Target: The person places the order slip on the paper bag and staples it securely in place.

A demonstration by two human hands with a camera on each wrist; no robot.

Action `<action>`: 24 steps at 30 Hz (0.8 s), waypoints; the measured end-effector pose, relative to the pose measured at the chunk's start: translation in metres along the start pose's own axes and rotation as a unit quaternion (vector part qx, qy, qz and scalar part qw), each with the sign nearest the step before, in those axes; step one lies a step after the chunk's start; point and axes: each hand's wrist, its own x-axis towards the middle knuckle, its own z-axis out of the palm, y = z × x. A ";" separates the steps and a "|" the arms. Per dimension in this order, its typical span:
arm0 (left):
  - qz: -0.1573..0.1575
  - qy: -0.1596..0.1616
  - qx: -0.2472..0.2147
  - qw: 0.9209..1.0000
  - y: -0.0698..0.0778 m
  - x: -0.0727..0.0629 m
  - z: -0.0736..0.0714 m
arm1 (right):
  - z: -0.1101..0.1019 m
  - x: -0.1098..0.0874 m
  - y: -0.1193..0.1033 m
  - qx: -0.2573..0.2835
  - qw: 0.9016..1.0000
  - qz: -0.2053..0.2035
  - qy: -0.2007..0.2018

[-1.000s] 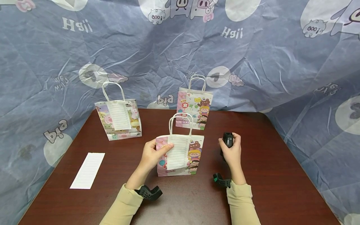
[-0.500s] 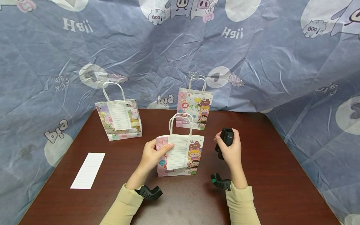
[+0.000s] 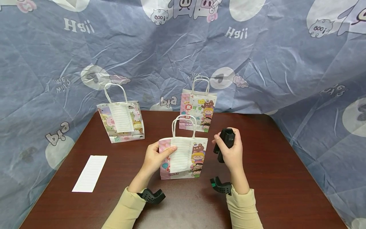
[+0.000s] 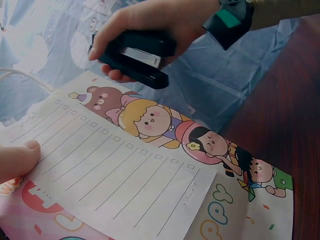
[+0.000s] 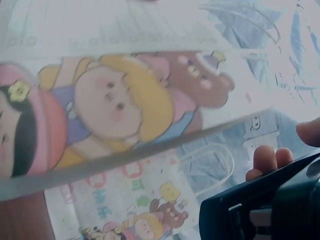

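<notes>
My left hand (image 3: pixel 153 158) pinches the left side of a cartoon-printed paper gift bag (image 3: pixel 200 159), thumb in front on a lined paper slip (image 3: pixel 181 156) that lies against the bag's front. The bag stands upright with its white handles up. To its right, above the table, my right hand (image 3: pixel 233 151) grips a black stapler (image 3: pixel 227 139). In the left wrist view the stapler (image 4: pixel 142 55) shows its jaws apart, just beyond the bag's top right edge and not touching it. The right wrist view has the stapler (image 5: pixel 265 205) at the lower right, near the bag's printed front (image 5: pixel 115 100).
A second bag of the same print (image 3: pixel 197 111) stands at the back. Another bag with a lined slip (image 3: pixel 121 117) on its front stands at the back left. A loose lined slip (image 3: pixel 90 173) lies on the brown table (image 3: pixel 274 178) at left. A blue printed cloth (image 3: pixel 160 47) hangs behind.
My right hand has lifted the stapler and brought it left toward the bag, turning it so that its side shows. The left hand and the bag have stayed put.
</notes>
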 end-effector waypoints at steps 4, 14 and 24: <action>0.003 0.000 0.002 1.000 0.000 0.000 0.000 | 0.004 0.002 -0.006 0.018 1.000 -0.023 -0.010; -0.008 -0.002 0.012 1.000 0.020 -0.003 0.003 | 0.015 0.007 -0.025 0.047 0.995 -0.083 -0.042; -0.001 0.000 0.008 1.000 0.000 0.001 0.000 | 0.031 0.009 -0.038 0.085 0.991 -0.082 -0.063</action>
